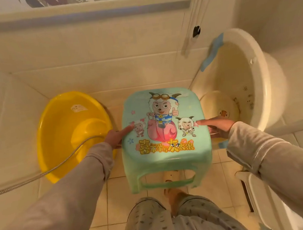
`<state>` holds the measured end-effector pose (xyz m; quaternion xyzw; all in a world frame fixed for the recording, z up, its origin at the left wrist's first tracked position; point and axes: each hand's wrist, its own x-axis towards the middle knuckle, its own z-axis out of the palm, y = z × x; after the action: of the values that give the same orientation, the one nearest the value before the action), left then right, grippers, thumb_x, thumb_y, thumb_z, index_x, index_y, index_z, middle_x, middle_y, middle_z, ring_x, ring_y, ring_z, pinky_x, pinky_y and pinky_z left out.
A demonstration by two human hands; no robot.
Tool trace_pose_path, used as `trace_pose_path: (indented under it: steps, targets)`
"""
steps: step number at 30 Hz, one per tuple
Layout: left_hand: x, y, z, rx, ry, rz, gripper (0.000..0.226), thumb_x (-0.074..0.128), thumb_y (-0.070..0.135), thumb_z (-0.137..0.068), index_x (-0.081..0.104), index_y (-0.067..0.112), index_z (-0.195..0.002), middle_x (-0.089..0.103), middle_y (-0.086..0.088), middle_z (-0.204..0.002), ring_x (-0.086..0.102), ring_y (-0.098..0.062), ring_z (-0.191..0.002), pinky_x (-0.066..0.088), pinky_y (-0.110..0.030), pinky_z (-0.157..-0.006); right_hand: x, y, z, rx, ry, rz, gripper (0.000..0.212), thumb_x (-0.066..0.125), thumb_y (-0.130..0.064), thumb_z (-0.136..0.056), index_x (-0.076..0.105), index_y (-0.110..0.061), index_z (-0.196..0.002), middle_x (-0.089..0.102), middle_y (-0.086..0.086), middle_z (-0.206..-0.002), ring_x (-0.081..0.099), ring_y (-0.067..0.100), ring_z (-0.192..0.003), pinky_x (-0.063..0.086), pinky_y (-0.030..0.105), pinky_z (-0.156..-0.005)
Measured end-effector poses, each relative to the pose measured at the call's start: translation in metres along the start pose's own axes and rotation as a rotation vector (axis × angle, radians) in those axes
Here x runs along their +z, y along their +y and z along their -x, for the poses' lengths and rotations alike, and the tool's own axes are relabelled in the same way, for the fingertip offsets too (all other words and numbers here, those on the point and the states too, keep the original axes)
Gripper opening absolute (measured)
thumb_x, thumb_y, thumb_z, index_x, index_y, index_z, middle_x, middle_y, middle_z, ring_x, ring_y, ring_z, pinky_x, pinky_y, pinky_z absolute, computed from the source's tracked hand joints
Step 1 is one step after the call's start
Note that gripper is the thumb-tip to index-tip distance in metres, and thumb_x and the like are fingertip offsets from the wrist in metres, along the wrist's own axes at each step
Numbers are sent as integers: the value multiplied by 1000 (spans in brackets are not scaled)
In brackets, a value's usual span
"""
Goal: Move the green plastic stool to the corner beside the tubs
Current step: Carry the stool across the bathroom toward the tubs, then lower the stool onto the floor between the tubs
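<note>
- Green plastic stool with a cartoon-printed seat [165, 132], held upright between a round yellow plastic tub [69, 132] and a cream plastic tub [246, 84] tipped against the tiled wall [100, 50].
- Left hand [114, 136] and right hand [218, 125] clamped on opposite seat edges, thumbs flat on top; fingers tucked under the rim, hidden.
- Likely light, hollow, rigid; glossy moulded surface probably slippery when wet.
- Side rims or the front cut-out rail judged the surest holds.
- Contact with the tiled floor [119, 199] unclear.

a home bathroom: tiled floor [119, 201], wash tubs [58, 137], shower hose [30, 177].
</note>
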<state>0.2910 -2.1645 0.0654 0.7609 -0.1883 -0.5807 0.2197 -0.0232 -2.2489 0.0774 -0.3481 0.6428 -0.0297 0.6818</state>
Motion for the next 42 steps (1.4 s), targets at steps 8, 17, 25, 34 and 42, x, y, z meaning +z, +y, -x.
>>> trace_pose_path:
  steps: [8, 17, 25, 34, 42]
  targets:
    - [23, 46, -36, -5, 43, 5, 57, 63, 43, -78, 59, -1, -113, 65, -19, -118, 59, -25, -92, 48, -36, -87, -44, -48, -47, -20, -21, 10, 12, 71, -22, -75, 64, -12, -75, 63, -8, -44, 61, 5, -48, 46, 22, -59]
    - [21, 76, -70, -17, 6, -99, 53, 64, 39, -78, 59, 1, -115, 66, -17, -113, 58, -28, -95, 43, -33, -81, -57, -68, -74, -11, -76, 19, 48, 71, -11, -75, 56, -1, -119, 71, 5, -96, 66, 18, -91, 52, 32, -89]
    - [-2, 117, -111, -30, -74, -82, 52, 63, 37, -79, 61, -2, -114, 63, -25, -121, 67, -25, -80, 47, -33, -85, -48, -99, -98, 6, -62, -41, 13, 65, -21, -79, 61, -13, -88, 57, -10, -35, 53, -3, -33, 41, 18, -51]
    - [-8, 141, -149, -52, -104, -146, 45, 63, 47, -75, 63, 11, -101, 65, -6, -95, 60, -10, -66, 44, -21, -54, -45, -108, -125, 20, 13, -51, 49, 83, -39, -47, 72, -15, -89, 76, 2, -92, 67, 20, -90, 51, 30, -81]
    - [12, 122, -178, -128, -142, -133, 49, 65, 35, -78, 58, 4, -115, 65, -14, -114, 61, -18, -79, 46, -23, -62, -53, -91, -159, 117, -12, -102, 44, 73, -11, -72, 58, -5, -114, 67, 5, -101, 63, 17, -89, 49, 26, -68]
